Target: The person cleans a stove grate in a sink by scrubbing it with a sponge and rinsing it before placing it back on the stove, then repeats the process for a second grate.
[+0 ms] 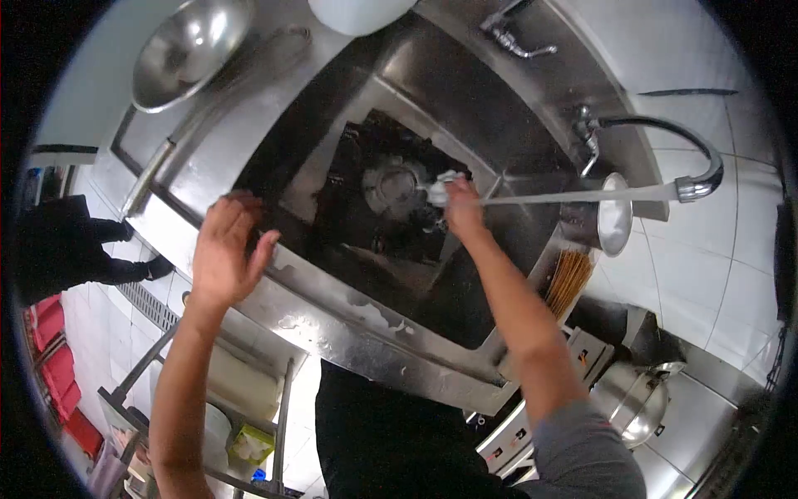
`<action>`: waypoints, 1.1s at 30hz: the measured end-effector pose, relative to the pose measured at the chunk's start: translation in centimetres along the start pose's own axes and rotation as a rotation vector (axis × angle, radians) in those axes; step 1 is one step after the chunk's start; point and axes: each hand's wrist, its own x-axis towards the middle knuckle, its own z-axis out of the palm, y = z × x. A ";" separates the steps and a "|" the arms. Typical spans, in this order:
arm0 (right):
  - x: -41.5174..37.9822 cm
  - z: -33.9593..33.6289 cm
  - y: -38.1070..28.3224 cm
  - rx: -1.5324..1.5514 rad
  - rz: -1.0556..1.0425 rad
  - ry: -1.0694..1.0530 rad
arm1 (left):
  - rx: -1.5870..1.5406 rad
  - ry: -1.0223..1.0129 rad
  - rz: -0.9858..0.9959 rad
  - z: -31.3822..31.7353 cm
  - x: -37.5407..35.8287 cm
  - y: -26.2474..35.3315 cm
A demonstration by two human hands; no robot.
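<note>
My left hand rests at the near left edge of the steel sink, thumb and fingers apart, holding nothing. Inside the sink, my right hand is closed around a small white, foamy-looking item, too blurred to name. Directly beside that hand lies a dark, flat, square-shaped piece with a round ring in its middle. A stream of water runs from the curved faucet at the right toward my right hand.
A metal bowl sits at the upper left, a white container at the top. Skewers and a metal pot stand to the right, a lidded pot lower right. Another person's dark-clad legs show at far left.
</note>
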 end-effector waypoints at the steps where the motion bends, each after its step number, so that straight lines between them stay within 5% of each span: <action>1: -0.3 0.9 0.6 -0.129 -0.212 -0.099 | -0.007 0.009 -0.015 -0.1 0.1 0.1; 2: -0.8 0.2 1.1 -0.135 -0.211 -0.106 | -0.008 0.029 -0.033 -0.2 0.1 0.1; 4: -0.7 -3.1 3.0 -0.398 -0.020 -0.565 | -0.018 0.050 -0.038 -0.4 -0.1 -0.3; 5: -0.8 -3.7 3.6 -0.408 -0.026 -0.545 | -0.026 0.049 -0.017 -0.6 -0.2 -0.3; 7: -0.5 -3.1 5.2 -0.195 0.083 0.010 | -0.043 0.091 0.010 -0.6 0.1 -0.3; 8: 0.3 -2.1 4.1 -0.201 0.083 0.000 | -0.053 0.087 0.004 -0.6 0.1 -0.4; 10: 0.6 0.2 0.8 0.372 0.214 -0.106 | -0.056 0.089 -0.015 -0.2 0.0 -0.4; 11: -0.1 0.2 0.5 -0.060 -0.364 0.028 | -0.054 0.101 -0.020 0.1 -0.1 -0.6; 12: 1.0 -0.1 0.5 -0.059 -0.382 0.036 | -0.042 0.116 -0.027 -0.1 0.0 -1.0; 14: 0.9 -2.0 2.2 0.467 0.668 -0.152 | -0.070 0.084 -0.013 -0.1 -0.2 -0.9; 15: 0.9 -3.7 3.4 0.191 0.446 -0.199 | -0.072 0.097 -0.012 0.0 -0.2 -1.0; 16: 1.3 -3.1 3.1 0.188 0.435 -0.195 | -0.069 0.107 -0.016 -0.1 0.0 -1.2; 18: -0.2 -0.3 2.1 -0.020 0.152 0.178 | -0.077 0.110 -0.020 0.0 0.0 -0.8; 19: -1.5 5.0 4.3 -0.356 -0.268 0.402 | -0.084 0.103 -0.015 0.2 0.0 -0.7; 20: -1.9 9.7 5.8 0.063 -0.047 0.020 | -0.070 0.106 -0.013 0.3 0.0 -0.8; 22: -0.2 1.4 -1.4 0.950 0.714 -0.320 | -0.045 0.106 -0.014 0.2 0.1 -0.9; 23: -0.8 2.0 0.1 0.958 0.722 -0.325 | -0.056 0.086 -0.023 0.1 0.0 -0.8; 25: -0.4 3.6 4.9 1.030 0.436 0.174 | -0.053 0.078 -0.032 -0.1 0.0 -0.9; 26: -0.6 3.3 4.1 1.035 0.433 0.178 | -0.056 0.077 -0.029 0.0 -0.1 -0.8; 28: -1.6 1.4 2.1 0.240 0.039 0.155 | -0.067 0.076 -0.033 0.2 0.1 -0.8; 29: -1.4 0.2 2.1 0.093 -0.113 0.033 | -0.058 0.076 -0.043 0.1 0.2 -0.6; 32: -1.0 -2.3 1.2 0.039 0.003 -0.236 | -0.042 0.088 -0.051 0.3 0.1 -0.5; 33: -1.4 -3.0 0.5 0.055 0.029 -0.181 | -0.038 0.102 -0.040 0.2 0.1 -0.6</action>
